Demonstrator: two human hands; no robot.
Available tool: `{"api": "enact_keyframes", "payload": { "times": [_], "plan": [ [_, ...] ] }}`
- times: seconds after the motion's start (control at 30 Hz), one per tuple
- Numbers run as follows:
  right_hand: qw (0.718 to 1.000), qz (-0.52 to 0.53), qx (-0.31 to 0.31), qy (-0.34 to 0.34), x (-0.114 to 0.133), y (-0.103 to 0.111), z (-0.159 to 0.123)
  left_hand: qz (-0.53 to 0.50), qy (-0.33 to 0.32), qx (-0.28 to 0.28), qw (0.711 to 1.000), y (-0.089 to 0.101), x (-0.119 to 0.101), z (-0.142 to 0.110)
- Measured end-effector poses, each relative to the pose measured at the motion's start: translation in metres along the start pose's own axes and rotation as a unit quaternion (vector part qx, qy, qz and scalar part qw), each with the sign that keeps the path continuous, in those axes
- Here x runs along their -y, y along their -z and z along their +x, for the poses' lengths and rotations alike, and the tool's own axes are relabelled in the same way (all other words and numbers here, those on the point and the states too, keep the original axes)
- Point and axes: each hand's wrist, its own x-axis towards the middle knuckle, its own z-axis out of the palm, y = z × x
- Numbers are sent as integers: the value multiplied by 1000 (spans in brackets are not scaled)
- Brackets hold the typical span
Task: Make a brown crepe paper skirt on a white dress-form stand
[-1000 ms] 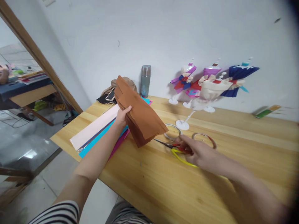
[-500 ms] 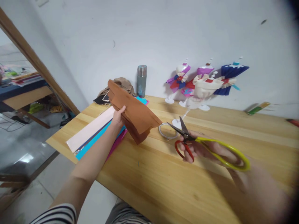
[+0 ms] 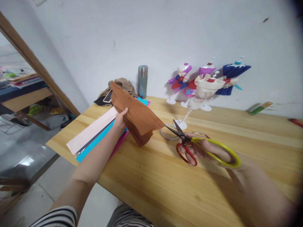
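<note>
My left hand (image 3: 120, 119) grips a folded stack of brown crepe paper (image 3: 137, 114), held tilted above the wooden table (image 3: 165, 183). My right hand (image 3: 208, 151) holds a pair of scissors (image 3: 189, 142) with one red and one yellow handle. The blades are spread apart and point left, their tips close to the right edge of the brown paper. A roll of tape (image 3: 168, 132) lies on the table just behind the blades.
Long sheets of pink, blue and magenta paper (image 3: 94, 135) lie under my left hand. A metal flask (image 3: 142, 81), a brown cloth with a phone (image 3: 113, 91), paper pinwheels on white stands (image 3: 203, 85) and a glue stick (image 3: 259, 108) stand by the wall.
My right hand picked the scissors up off the table, spread the blades and brought them left toward the brown paper. My left hand kept hold of the paper.
</note>
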Motion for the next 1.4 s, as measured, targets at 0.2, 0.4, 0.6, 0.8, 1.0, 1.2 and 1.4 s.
{"api": "enact_keyframes", "payload": {
  "times": [0.2, 0.4, 0.6, 0.8, 1.0, 1.2, 1.4],
  "plan": [
    [995, 28, 91, 7, -10, 10, 0, -5, 18, -18, 1000, 2, 0, 2],
    [993, 37, 109, 30, -2, 8, -1, -9, 4, -15, 1000, -2, 1, 0],
    [993, 36, 107, 36, -8, 11, -2, -1, 4, -17, 1000, -7, 1, -5],
    [996, 53, 63, 35, -4, 0, -2, 13, 10, -2, 1000, -9, 3, -9],
    [997, 60, 46, -9, 5, -10, 2, 23, -4, 16, 1000, -12, 5, -12],
    [994, 83, 69, -7, 4, -17, 6, 29, -4, 38, 999, -12, 6, -14],
    [990, 114, 71, -31, 0, -25, 11, 52, 5, 27, 998, -8, 4, -12]
  ]
}}
